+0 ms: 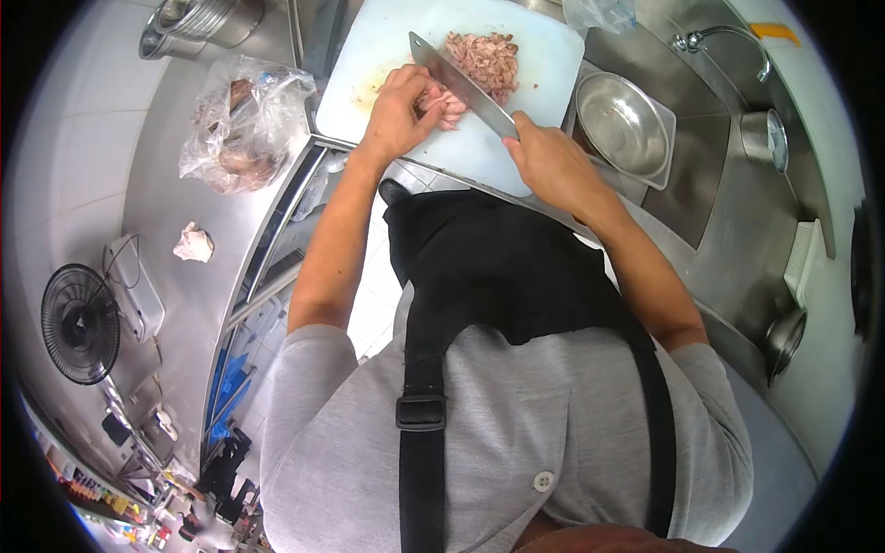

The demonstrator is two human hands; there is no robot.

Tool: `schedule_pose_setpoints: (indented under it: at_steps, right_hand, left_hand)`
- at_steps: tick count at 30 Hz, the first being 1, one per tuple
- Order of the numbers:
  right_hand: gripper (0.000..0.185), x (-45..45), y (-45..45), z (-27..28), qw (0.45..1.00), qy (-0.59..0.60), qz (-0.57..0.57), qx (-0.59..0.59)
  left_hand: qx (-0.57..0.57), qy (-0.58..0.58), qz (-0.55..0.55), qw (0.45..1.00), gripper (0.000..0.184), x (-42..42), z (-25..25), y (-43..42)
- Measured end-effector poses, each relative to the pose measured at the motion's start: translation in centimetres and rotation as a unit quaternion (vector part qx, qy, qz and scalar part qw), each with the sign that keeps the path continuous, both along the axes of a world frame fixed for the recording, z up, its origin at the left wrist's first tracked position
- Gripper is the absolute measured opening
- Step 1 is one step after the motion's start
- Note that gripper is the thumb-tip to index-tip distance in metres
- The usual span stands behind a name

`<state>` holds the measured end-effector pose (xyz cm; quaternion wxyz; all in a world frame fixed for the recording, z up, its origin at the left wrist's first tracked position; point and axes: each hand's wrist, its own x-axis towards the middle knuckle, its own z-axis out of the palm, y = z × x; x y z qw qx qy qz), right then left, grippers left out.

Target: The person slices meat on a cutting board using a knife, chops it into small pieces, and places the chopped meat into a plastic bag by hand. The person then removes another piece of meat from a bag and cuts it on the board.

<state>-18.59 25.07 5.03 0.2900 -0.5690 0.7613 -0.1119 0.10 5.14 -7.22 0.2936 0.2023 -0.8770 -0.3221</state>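
On the white cutting board, my right hand is closed round the handle of a large knife, whose blade slants up and to the left. My left hand is on the left side of the blade, its fingers curled over a piece of pink meat. Part of that meat shows between the fingers and the blade. Beyond the blade, on the right, lies a pile of chopped meat.
A plastic bag of meat lies on the steel counter at left, near a crumpled cloth or paper and a black fan. At right, a metal bowl stands by the sink beneath a faucet. Metal containers stand at upper left.
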Motion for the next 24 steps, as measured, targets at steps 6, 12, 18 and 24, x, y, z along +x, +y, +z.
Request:
schedule_pose_setpoints:
  at_steps: [6,12,18,24]
  right_hand:
    - [0.031,1.0,-3.9,-6.0,1.000,-0.011,0.004,-0.015]
    - [0.032,-0.5,-4.9,-7.0,0.998,-0.032,-0.020,-0.048]
    - [0.035,-0.9,-3.2,-3.7,0.998,-0.018,-0.055,-0.007]
    - [0.036,-0.8,-3.2,-3.5,0.999,-0.024,-0.044,0.015]
  left_hand:
    - [0.037,0.008,0.006,0.999,0.022,0.1,-0.9,0.0]
    - [0.011,-0.011,-0.003,1.000,0.040,0.8,1.6,1.4]
    - [-0.070,-0.018,0.113,0.991,0.057,-0.3,-0.2,3.0]
    - [-0.088,0.050,0.158,0.982,0.031,-0.5,0.1,1.7]
